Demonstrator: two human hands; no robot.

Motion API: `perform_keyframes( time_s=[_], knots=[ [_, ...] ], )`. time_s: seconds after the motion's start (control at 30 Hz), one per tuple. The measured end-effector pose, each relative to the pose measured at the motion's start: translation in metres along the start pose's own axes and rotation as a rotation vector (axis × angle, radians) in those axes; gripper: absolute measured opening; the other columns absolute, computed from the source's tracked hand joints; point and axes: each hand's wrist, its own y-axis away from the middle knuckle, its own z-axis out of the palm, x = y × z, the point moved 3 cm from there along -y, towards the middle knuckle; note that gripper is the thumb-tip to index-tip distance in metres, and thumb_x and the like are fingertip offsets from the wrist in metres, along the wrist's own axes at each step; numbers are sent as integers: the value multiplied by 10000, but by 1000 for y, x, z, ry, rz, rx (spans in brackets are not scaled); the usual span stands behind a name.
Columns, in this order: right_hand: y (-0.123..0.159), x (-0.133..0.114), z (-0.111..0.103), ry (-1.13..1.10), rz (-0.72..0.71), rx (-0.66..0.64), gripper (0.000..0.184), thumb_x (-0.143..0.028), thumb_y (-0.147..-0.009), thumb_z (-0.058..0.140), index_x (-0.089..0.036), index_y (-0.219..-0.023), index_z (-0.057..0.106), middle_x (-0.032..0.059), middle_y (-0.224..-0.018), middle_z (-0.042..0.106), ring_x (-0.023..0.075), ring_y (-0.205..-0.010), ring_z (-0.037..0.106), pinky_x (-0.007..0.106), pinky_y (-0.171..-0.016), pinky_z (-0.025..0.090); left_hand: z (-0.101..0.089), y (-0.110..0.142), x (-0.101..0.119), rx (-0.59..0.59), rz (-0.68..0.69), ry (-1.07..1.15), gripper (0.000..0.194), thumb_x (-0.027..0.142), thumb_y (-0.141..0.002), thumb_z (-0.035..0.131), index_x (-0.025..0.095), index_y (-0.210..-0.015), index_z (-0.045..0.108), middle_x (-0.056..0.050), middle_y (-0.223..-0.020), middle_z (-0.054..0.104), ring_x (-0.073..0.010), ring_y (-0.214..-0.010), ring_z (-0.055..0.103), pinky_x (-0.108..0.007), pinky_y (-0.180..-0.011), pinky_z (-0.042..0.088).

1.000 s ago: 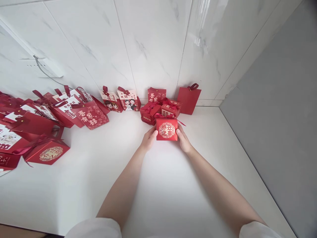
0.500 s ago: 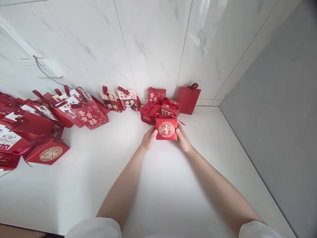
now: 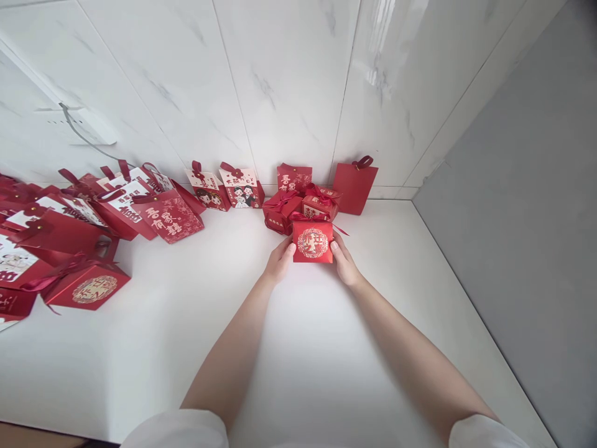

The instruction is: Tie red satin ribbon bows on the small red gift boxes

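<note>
A red gift box [image 3: 313,242] with a gold round emblem and a ribbon bow on top is between my two hands. My left hand [image 3: 280,257] grips its left side, thumb at the front edge. On the opposite side my right hand [image 3: 345,260] holds it the same way; the other fingers of both hands are partly hidden. Right behind the held box stand a dark red ribboned box [image 3: 278,218] and another red box with gold lettering [image 3: 321,202]. I cannot tell whether the held box touches them.
Against the tiled wall [image 3: 289,81] stand a patterned red bag [image 3: 295,177], a plain red bag [image 3: 355,188] and two cartoon-couple boxes [image 3: 241,188]. Many red gift bags crowd the left, with a ribboned box [image 3: 96,286] in front. A grey panel [image 3: 522,205] borders the white counter [image 3: 196,298].
Almost nothing differs. The whole view has shifted very slightly; both hands keep the same hold on the gift box.
</note>
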Motion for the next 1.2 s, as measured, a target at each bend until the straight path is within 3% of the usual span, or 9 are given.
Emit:
perform_keyframes(
  time_s=[0.2, 0.47, 0.53, 0.6, 0.7, 0.8, 0.97, 1.07, 1.2],
  knots=[
    [1, -7, 0, 20, -40, -14, 611, -620, -924, 389, -293, -1440, 373, 29, -1506, 418, 248, -1391, 380, 438, -1137, 346, -2, -1, 2, 25, 24, 6, 542, 548, -908, 459, 184, -1298, 552, -79, -1373, 561, -277, -1283, 504, -412, -1079, 401],
    [2, -10, 1, -11, -66, 79, 787, -514, -847, 619, -323, -1499, 220, 86, -1486, 436, 260, -1306, 484, 476, -1059, 433, -5, 5, 0, 358, 95, -129, 489, 483, -881, 552, 230, -1294, 481, -105, -1232, 619, -249, -1153, 585, -397, -957, 480],
    [1, -10, 0, -21, -85, 137, 770, -492, -828, 655, -287, -1468, 278, 107, -1437, 487, 255, -1302, 488, 474, -1074, 423, -1, 7, 4, 313, 160, -214, 617, 483, -832, 620, 243, -1366, 424, -122, -1345, 539, -276, -1243, 516, -415, -991, 453],
    [1, -8, -2, -8, -93, 187, 695, -481, -805, 686, -250, -1391, 393, 121, -1374, 541, 262, -1268, 517, 476, -1062, 437, 5, 8, 6, 221, 218, -273, 904, 470, -723, 740, 258, -1470, 278, -140, -1481, 387, -314, -1341, 407, -439, -1035, 416],
    [3, -7, -4, 41, -104, 219, 562, -476, -806, 684, -239, -1288, 520, 116, -1335, 571, 282, -1234, 540, 468, -997, 490, 8, 7, 2, 180, 212, -281, 1167, 443, -613, 824, 272, -1525, 116, -157, -1525, 289, -342, -1365, 359, -442, -1027, 422],
    [5, -11, -2, 55, -89, 140, 523, -494, -858, 609, -267, -1323, 531, 80, -1415, 518, 290, -1278, 508, 469, -1023, 470, 5, 4, -6, 195, 126, -133, 997, 489, -715, 731, 264, -1514, 178, -155, -1449, 397, -316, -1234, 494, -411, -918, 495],
    [5, -21, 6, -16, -82, -104, 590, -508, -936, 472, -324, -1479, 331, 5, -1550, 349, 241, -1431, 313, 450, -1172, 284, 1, -1, -10, 73, 43, 119, 663, 548, -864, 509, 263, -1443, 358, -118, -1399, 473, -298, -1197, 524, -427, -907, 513],
    [3, -18, 5, -27, -35, -111, 654, -531, -932, 470, -332, -1512, 244, 16, -1538, 371, 248, -1421, 332, 465, -1166, 286, 1, -2, -12, 6, -90, 160, 626, 561, -890, 448, 310, -1451, 332, -95, -1458, 414, -306, -1203, 523, -412, -799, 565],
    [1, -13, 3, -23, -13, -105, 677, -542, -924, 478, -328, -1518, 232, 22, -1525, 390, 257, -1411, 346, 466, -1163, 288, 1, -3, -13, 2, -110, 159, 625, 561, -895, 442, 315, -1456, 318, -88, -1467, 410, -303, -1227, 508, -392, -794, 575]
  ],
)
